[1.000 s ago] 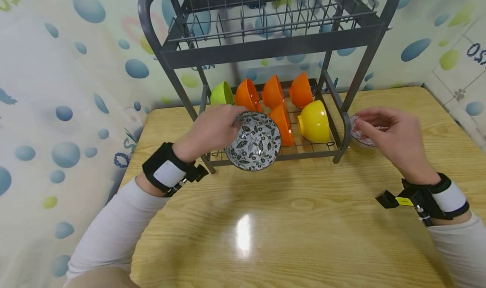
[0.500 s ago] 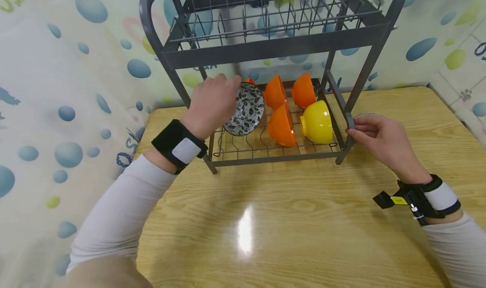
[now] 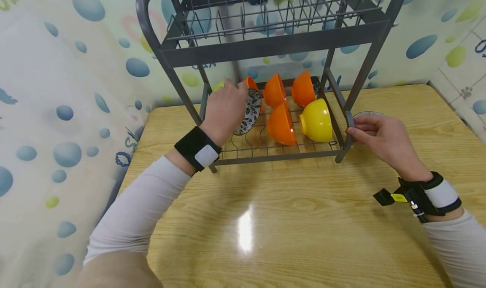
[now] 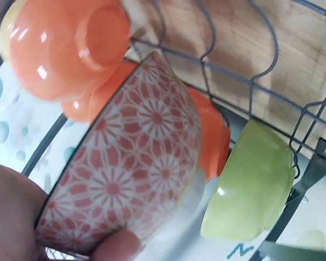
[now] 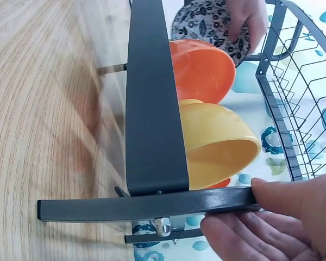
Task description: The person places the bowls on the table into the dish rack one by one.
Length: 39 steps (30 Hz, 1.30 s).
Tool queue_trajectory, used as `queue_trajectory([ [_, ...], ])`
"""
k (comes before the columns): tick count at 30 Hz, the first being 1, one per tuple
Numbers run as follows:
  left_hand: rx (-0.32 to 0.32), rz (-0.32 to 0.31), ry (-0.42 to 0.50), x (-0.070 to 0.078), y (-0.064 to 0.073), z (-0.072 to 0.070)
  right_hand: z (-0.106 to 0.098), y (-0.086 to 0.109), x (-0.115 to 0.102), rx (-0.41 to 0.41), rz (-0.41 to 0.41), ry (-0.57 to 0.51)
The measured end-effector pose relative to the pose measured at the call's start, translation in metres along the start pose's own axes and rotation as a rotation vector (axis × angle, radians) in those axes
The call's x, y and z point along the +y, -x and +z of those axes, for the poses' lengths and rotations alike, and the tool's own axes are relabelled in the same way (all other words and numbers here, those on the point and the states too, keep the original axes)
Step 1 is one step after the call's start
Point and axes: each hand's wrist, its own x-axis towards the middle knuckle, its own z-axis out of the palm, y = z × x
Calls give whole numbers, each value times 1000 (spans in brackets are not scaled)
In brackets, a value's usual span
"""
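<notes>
My left hand [image 3: 225, 107] pinches the rim of a patterned bowl [image 3: 252, 112] over the left part of the rack's lower shelf. Its inside is white with dark leaves; the left wrist view shows the outside of the bowl [image 4: 130, 168], red with white flowers. Behind my hand a green bowl [image 4: 250, 187] is mostly hidden in the head view. An orange bowl [image 3: 281, 125] and a yellow bowl [image 3: 316, 121] stand tipped on their sides to the right. My right hand [image 3: 383, 142] grips the dark side bar [image 5: 223, 200] of the dish rack, thumb on one face and fingers on the other.
More orange bowls [image 3: 303, 89] line the back of the lower shelf. Above hangs the wire upper tier [image 3: 273, 24]. Behind my right hand a glass-like rim [image 3: 369, 113] shows on the wooden table [image 3: 303, 220]. A patterned wall [image 3: 76, 111] borders the left and back.
My left hand has carried the patterned bowl back and into the lower shelf, turning it more edge-on. My right hand has moved left from the clear dish and taken hold of the rack's side.
</notes>
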Motion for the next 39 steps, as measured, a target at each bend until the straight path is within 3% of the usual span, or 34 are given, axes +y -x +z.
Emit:
queue_trajectory([
  [9,-12,-18,-20,14,0,20,1,0,0,14,-14,11],
  [18,-2,-16,-98,23,2,31,2,0,0,24,-17,24],
  [28,17,-40,-105,40,4,35,2,0,1,25,10,36],
  [39,25,-101,-64,43,9,34,4,0,1,30,11,14],
])
